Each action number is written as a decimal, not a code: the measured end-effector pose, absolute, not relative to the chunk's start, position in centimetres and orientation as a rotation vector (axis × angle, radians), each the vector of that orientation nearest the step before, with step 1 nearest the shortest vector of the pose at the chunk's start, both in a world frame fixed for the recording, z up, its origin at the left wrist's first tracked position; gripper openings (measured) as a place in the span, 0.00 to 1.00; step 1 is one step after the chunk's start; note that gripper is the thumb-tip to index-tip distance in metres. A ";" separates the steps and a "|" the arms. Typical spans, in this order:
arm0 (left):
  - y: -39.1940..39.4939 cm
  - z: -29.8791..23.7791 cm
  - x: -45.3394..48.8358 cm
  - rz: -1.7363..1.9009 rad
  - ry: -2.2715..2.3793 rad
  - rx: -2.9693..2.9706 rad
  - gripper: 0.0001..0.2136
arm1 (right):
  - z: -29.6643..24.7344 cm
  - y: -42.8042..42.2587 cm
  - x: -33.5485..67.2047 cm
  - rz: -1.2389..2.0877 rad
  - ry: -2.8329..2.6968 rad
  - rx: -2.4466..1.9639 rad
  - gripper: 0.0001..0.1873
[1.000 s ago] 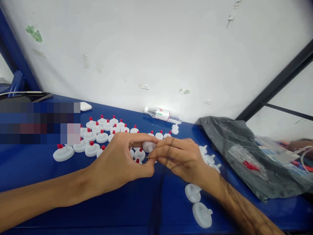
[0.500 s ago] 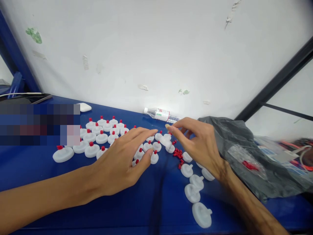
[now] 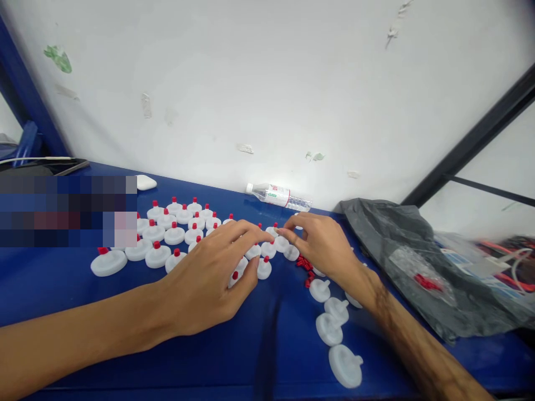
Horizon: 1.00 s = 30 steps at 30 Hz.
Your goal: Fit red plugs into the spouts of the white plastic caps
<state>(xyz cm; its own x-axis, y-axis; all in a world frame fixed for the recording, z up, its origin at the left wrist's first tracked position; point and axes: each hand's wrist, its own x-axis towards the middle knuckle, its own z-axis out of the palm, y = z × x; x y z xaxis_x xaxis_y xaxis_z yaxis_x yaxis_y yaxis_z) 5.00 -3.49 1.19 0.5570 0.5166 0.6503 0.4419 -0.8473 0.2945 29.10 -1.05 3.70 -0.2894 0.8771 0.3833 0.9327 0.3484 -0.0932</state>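
Note:
My left hand reaches over a group of white plastic discs with red caps on their short stems. Its thumb and index finger are spread, with the index fingertip beside a capped disc. No held thing shows in it. My right hand has thumb and index finger pinched together just above a white disc. What lies between those fingertips is too small to make out. Loose red caps lie in a small pile under the right hand. Uncapped white discs are strewn nearer me on the right.
A clear plastic bottle lies against the wall. On the right, a grey plastic bag carries a small clear bag with red pieces. A white rounded object sits at the back left of the blue table.
My right hand has moved slightly left and down, its fingertips closer to the discs. The blurred white disc below them now lies still. My left hand has barely shifted.

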 end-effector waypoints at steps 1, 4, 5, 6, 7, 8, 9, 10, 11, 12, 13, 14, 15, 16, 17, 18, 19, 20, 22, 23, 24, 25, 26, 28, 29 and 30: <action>-3.5 1.2 5.0 1.178 0.827 2.683 0.16 | 3.6 -1.0 29.1 -0.206 -2.252 -1.590 0.18; -3.5 1.1 5.0 1.189 0.812 2.680 0.15 | 3.5 -0.9 29.2 -0.231 -2.237 -1.601 0.17; -3.5 1.1 5.1 1.191 0.808 2.682 0.15 | 3.5 -0.9 29.2 -0.248 -2.230 -1.609 0.16; -3.4 1.1 5.1 1.190 0.804 2.683 0.15 | 3.5 -0.9 29.2 -0.263 -2.227 -1.616 0.16; -3.4 1.1 5.1 1.187 0.800 2.686 0.15 | 3.5 -0.9 29.3 -0.274 -2.229 -1.622 0.16; -3.5 1.1 5.1 1.181 0.797 2.690 0.15 | 3.5 -0.9 29.3 -0.277 -2.236 -1.622 0.16; -3.5 1.2 5.1 1.174 0.796 2.698 0.15 | 3.5 -0.9 29.2 -0.275 -2.242 -1.620 0.16; -3.5 1.2 5.1 1.167 0.796 2.708 0.15 | 3.5 -0.9 29.2 -0.269 -2.248 -1.615 0.16; -3.5 1.3 5.0 1.161 0.798 2.718 0.15 | 3.4 -0.9 29.2 -0.259 -2.253 -1.608 0.16; -3.6 1.3 5.0 1.155 0.797 2.724 0.15 | 3.3 -0.9 29.1 -0.246 -2.258 -1.597 0.16; -3.6 1.3 5.0 1.147 0.794 2.726 0.15 | 3.2 -0.8 29.1 -0.232 -2.264 -1.585 0.15; -3.6 1.3 5.0 1.140 0.788 2.722 0.15 | 3.1 -0.8 29.0 -0.215 -2.270 -1.572 0.15; -3.6 1.3 5.0 1.135 0.779 2.718 0.15 | 2.9 -0.8 29.0 -0.198 -2.276 -1.557 0.14; -3.5 1.3 5.0 1.130 0.771 2.716 0.15 | 2.8 -0.8 29.0 -0.181 -2.279 -1.541 0.13; -3.5 1.2 5.0 1.123 0.768 2.718 0.14 | 2.8 -0.7 29.0 -0.169 -2.276 -1.526 0.13; -3.4 1.2 5.0 1.124 0.765 2.722 0.14 | 2.8 -0.7 29.0 -0.166 -2.264 -1.513 0.13; -3.4 1.1 5.0 1.132 0.761 2.728 0.14 | 2.9 -0.7 29.0 -0.179 -2.237 -1.507 0.14; -3.3 1.1 5.0 1.142 0.760 2.734 0.14 | 3.1 -0.7 29.1 -0.208 -2.196 -1.512 0.15; -3.2 1.0 5.1 1.163 0.750 2.742 0.15 | 3.5 -0.7 29.5 -0.300 -2.082 -1.559 0.16; -3.2 1.0 5.1 1.166 0.747 2.744 0.15 | 3.7 -0.6 29.8 -0.352 -2.024 -1.594 0.16; -3.2 1.0 5.1 1.162 0.749 2.743 0.14 | 3.8 -0.4 30.1 -0.393 -1.982 -1.628 0.16; -3.2 1.0 5.1 1.152 0.754 2.742 0.14 | 3.9 -0.1 30.6 -0.423 -1.969 -1.660 0.17; -3.2 1.0 5.1 1.146 0.757 2.741 0.14 | 3.8 0.2 31.0 -0.437 -1.979 -1.682 0.17; -3.3 1.0 5.0 1.148 0.755 2.742 0.13 | 3.3 1.1 32.0 -0.400 -2.090 -1.719 0.22; -3.3 1.0 5.0 1.154 0.750 2.745 0.13 | 3.0 1.5 32.5 -0.368 -2.144 -1.761 0.24; -3.2 0.9 5.0 1.159 0.746 2.749 0.14 | 2.6 1.9 32.9 -0.344 -2.170 -1.786 0.26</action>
